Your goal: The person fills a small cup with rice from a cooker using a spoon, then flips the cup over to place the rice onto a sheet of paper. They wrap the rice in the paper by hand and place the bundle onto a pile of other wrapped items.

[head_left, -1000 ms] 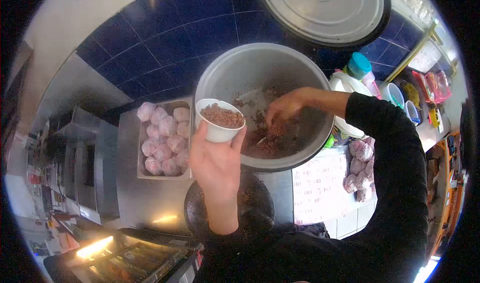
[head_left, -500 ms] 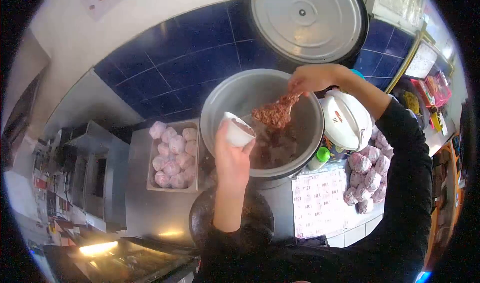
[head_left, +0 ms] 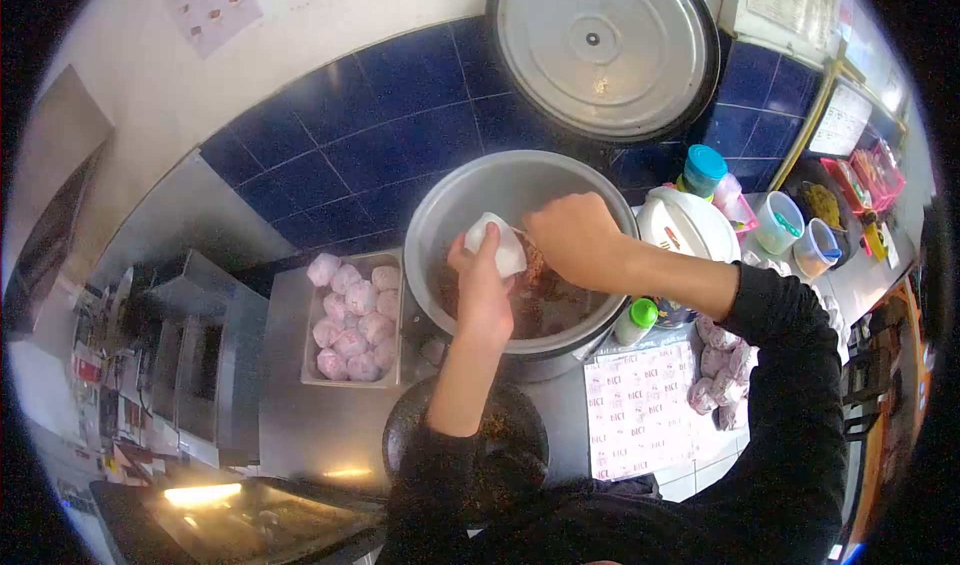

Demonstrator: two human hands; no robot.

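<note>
A large metal pot (head_left: 450,180) holds brown minced food (head_left: 560,315). Over its left half, my left hand (head_left: 484,285) grips a small white bowl (head_left: 505,250), tilted toward the right. My right hand (head_left: 575,233) is closed above the pot, just right of the bowl, around what looks like a spoon handle; the spoon's head is mostly hidden, with some minced food showing beneath the hand.
Wrapped round balls fill a metal tray (head_left: 398,365) on the left. A dark pan (head_left: 410,435) is in front of the pot. Printed paper (head_left: 640,405), a green-capped bottle (head_left: 637,322) and more wrapped balls (head_left: 722,370) lie right. A big lid (head_left: 600,85) leans behind.
My right hand has moved down and left toward the bowl, taking the heaped food with it. The bowl has shifted slightly right and turned in my left hand.
</note>
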